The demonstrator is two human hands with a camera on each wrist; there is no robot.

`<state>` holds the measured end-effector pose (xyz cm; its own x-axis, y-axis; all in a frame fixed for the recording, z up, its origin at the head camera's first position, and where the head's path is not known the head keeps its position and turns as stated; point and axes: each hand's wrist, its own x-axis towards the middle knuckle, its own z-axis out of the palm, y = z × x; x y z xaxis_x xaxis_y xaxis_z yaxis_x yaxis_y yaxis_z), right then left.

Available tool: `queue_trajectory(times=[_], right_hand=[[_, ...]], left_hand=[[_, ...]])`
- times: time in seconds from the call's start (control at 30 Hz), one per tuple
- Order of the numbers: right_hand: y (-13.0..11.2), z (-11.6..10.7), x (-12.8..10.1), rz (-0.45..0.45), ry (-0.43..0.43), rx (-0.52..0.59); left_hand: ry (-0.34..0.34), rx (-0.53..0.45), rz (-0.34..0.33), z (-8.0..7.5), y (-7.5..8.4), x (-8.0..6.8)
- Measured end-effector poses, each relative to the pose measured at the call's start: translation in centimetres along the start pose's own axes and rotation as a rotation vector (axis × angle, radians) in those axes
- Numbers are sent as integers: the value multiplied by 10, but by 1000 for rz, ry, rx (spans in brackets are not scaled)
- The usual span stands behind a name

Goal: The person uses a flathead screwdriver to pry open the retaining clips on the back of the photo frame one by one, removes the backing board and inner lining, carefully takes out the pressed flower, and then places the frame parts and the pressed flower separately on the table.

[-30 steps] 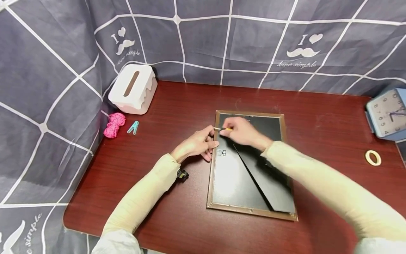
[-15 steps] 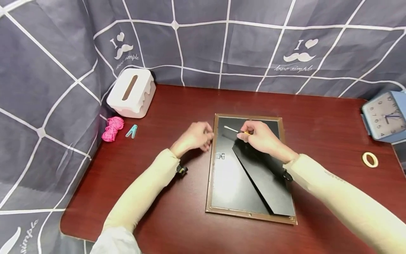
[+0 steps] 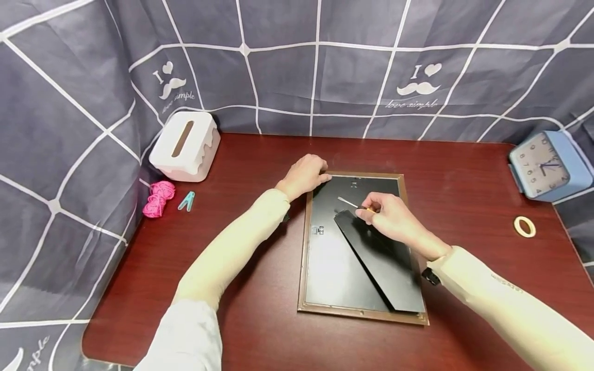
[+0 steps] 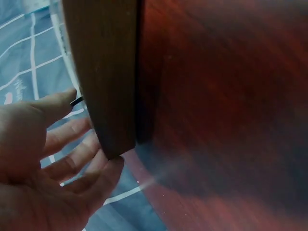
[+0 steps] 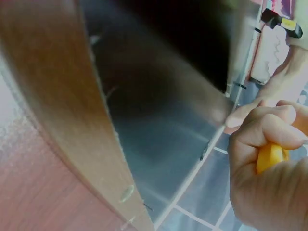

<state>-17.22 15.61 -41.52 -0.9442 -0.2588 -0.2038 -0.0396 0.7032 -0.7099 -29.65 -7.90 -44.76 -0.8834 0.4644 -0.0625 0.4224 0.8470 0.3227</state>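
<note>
Right hand (image 3: 392, 221) sits mid-frame in the head view, fingers curled round a small screwdriver (image 3: 355, 205). Only a sliver of its yellow handle shows; the thin metal shaft pokes out toward the upper left, over the black back of the frame (image 3: 325, 257). In the right wrist view that handle (image 5: 270, 158) is a yellow blur inside the fist, and the tip is out of sight.

Left hand (image 3: 304, 173) rests at the frame's upper left corner, fingers loosely spread and gripping nothing. The left wrist view shows those fingers (image 4: 72, 159) against the wooden edge (image 4: 103, 82), though how firmly they press is hard to say. The frame lies face down at the centre of the table, its black stand (image 3: 378, 257) slanting across the back. Small metal tabs on the left edge are too tiny to read.

The table (image 3: 232, 154) is dark red wood. Upper left: a white tissue box (image 3: 183, 146), a pink bundle (image 3: 158, 198), a teal clip (image 3: 186, 201). Right side: a blue clock (image 3: 545, 165), partly cut off, and a tape ring (image 3: 525, 226). A grey cloth (image 3: 278, 67) with white lines hangs behind.
</note>
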Motion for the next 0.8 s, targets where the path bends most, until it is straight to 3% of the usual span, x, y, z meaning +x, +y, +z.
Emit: queue_trajectory(times=[0.1,0.27,0.3,0.5,0.53,0.63,0.8], right_hand=[[-2,0,-3,-4,5,3],[-5,-3,-7,-13,4,-11],[-6,-4,-8,-16,6,-18],[-11,-11,-13,-45,4,-62],[-12,-12,-14,-49,0,-68],[-15,-13,-16,-58,-12,-88],[-20,-10,-17,-76,-32,-116]], left_hand=[[6,19,12,2,-1,2],[18,22,-38,-1,-4,-12],[22,18,-45,7,-13,-10],[29,7,-97,9,-17,-38],[21,4,-110,1,-9,-48],[21,5,-133,14,-20,-52],[38,0,-147,49,-50,-55]])
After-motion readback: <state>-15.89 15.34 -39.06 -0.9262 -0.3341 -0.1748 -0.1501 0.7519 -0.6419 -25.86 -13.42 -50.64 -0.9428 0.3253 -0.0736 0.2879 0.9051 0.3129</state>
